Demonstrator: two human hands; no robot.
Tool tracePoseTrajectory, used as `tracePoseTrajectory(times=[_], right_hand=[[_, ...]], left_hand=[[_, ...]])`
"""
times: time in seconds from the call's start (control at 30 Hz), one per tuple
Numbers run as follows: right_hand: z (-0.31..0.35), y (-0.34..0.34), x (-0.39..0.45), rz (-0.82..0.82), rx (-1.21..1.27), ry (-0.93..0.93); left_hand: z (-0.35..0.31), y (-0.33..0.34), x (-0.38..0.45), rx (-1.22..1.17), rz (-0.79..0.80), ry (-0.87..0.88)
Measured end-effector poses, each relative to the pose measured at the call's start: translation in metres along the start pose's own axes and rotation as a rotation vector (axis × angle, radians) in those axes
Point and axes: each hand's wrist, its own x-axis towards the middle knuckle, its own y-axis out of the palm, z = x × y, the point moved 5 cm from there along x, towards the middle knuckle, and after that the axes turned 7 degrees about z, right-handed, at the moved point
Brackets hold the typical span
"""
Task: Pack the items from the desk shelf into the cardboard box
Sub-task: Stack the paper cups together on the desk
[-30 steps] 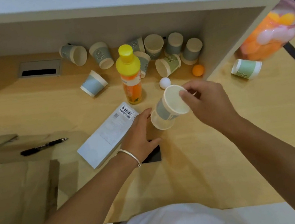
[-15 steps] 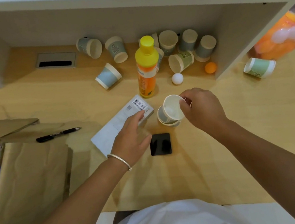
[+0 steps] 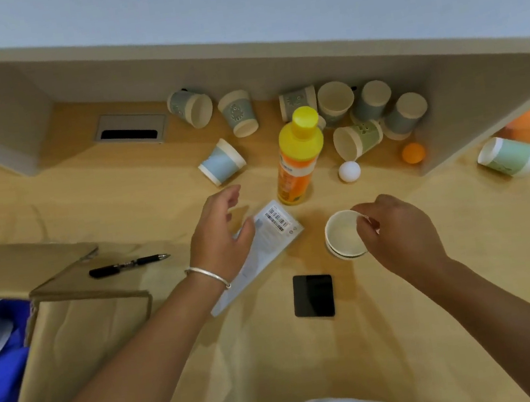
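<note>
White paper cups, nested as a short stack (image 3: 343, 236), stand upright on the table (image 3: 486, 237) in front of me, mouth up; my right hand (image 3: 397, 233) pinches the near rim of the top cup between thumb and curled fingers (image 3: 364, 226). My left hand (image 3: 218, 233) hovers over a flat white packet with a barcode label (image 3: 270, 234), fingers relaxed and slightly spread, holding nothing; a silver bangle (image 3: 208, 277) circles that wrist. Just beyond the packet stands an orange bottle with a yellow cap (image 3: 298, 158). A white ball (image 3: 349, 171) and an orange ball (image 3: 413, 153) lie right of the bottle, near the shelf's side wall. Under the desk shelf (image 3: 236, 51) more paper cups lie scattered: a blue-banded one on its side (image 3: 221, 162), a green one on its side (image 3: 358, 140), others upright or overturned behind them. One further cup (image 3: 511, 156) lies outside the shelf wall, at right. Near me, a black square object (image 3: 313, 295) lies flat on the table. At left, a black pen (image 3: 128, 265) rests on a flap of the cardboard box (image 3: 70, 330).
</note>
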Motion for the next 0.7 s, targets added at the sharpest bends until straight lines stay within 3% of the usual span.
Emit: tracePoseTrajectory(times=[0.2, 0.33, 0.5, 0.7], right_hand=[[-0.007, 0.017, -0.008, 0.037, 0.037, -0.008], [-0.022, -0.003, 0.000, -0.054, 0.256, 0.073], [-0.039, -0.027, 0.054, -0.126, 0.188, 0.055], [-0.034, -0.027, 0.131, 0.131, -0.144, -0.064]], left_hand=[[0.006, -0.008, 0.039, 0.113, -0.090, -0.011], [0.000, -0.016, 0.071, 0.235, -0.183, -0.054], [-0.001, -0.017, 0.120, 0.479, -0.076, -0.086], [0.013, -0.016, 0.145, 0.642, 0.112, -0.159]])
